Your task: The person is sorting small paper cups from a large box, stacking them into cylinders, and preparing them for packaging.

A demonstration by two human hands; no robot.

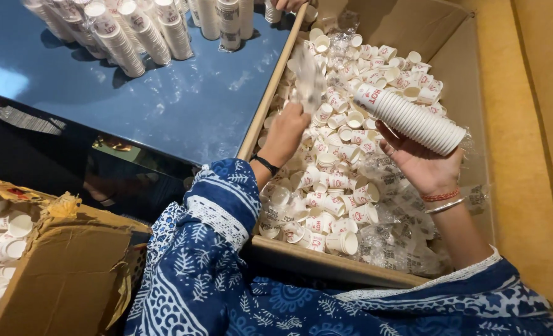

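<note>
Stacking small white paper cups: nested stack of white ribbed cups (411, 115) is cradled in right hand (421, 163) above open cardboard box (475, 93); left hand (287, 132), blurred, pinches one loose cup (308, 79); rims best kept aligned when nested

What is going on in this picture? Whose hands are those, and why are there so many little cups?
The picture comes from a camera worn on a person's head, so you look down at that person's own two hands. The right hand holds a long stack of white paper cups nested into each other. The left hand reaches into a big cardboard box and holds something blurry, probably a cup or clear wrapper. The box is full of loose paper cups and crumpled clear plastic wrappers. Beside it is a shiny blue table with wrapped cup stacks on it. Another box of cups sits at the lower left.
</note>
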